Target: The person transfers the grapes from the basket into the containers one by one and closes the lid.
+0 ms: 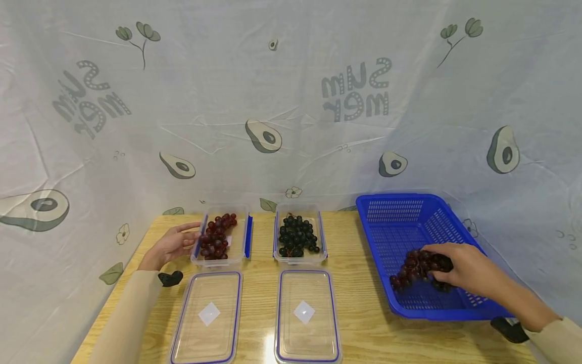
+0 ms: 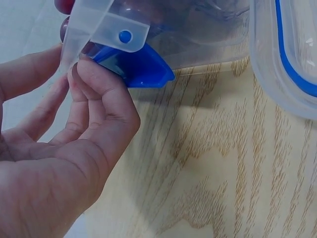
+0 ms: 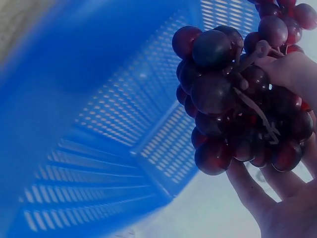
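My right hand [image 1: 461,265] grips a bunch of dark red grapes [image 1: 411,270] over the blue plastic basket [image 1: 377,253]. In the right wrist view the bunch [image 3: 223,99], with bits of stem showing, sits between thumb and fingers [image 3: 252,191]. At the left, my left hand [image 1: 175,245] holds the side of a clear plastic container [image 1: 238,242] that has red grapes [image 1: 218,237] in it. The left wrist view shows fingers [image 2: 106,91] at the container's corner, beside a blue clip flap [image 2: 141,69].
A second clear container [image 1: 324,242] holds a bunch of black grapes [image 1: 297,235]. Nearer me lie two clear lids with blue seals, a left lid [image 1: 206,341] and a right lid [image 1: 306,341]. Behind the wooden table [image 1: 359,308] hangs a patterned white cloth [image 1: 291,167].
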Motion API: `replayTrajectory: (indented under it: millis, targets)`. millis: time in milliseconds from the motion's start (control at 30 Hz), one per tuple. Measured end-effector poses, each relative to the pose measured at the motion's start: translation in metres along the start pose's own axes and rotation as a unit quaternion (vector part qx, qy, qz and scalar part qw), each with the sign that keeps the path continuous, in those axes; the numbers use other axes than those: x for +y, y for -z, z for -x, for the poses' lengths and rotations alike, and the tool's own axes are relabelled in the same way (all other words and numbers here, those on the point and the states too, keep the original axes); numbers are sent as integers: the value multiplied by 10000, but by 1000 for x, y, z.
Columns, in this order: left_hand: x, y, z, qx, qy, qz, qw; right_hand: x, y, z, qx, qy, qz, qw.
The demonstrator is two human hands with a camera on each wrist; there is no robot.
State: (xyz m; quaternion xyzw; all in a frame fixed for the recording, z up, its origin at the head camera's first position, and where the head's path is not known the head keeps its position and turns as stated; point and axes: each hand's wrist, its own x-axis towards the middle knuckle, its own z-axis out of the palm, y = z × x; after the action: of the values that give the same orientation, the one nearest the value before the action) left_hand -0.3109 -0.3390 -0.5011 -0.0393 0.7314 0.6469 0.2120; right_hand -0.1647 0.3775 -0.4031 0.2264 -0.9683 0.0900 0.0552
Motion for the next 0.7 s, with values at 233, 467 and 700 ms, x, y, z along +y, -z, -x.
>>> replayTrajectory:
  millis: [233,467,700]
  targets:
    - [0,0,0,83,24,-36,10000,-6,15,-8,860,121,-48,9962]
    - [0,2,1,88,-18,-40,10000,-21,32,-25,1525,-41,-702,9858]
    - [0,-1,1,42,-53,-4,10000,-45,43,-46,1447,-896,-1883,9673]
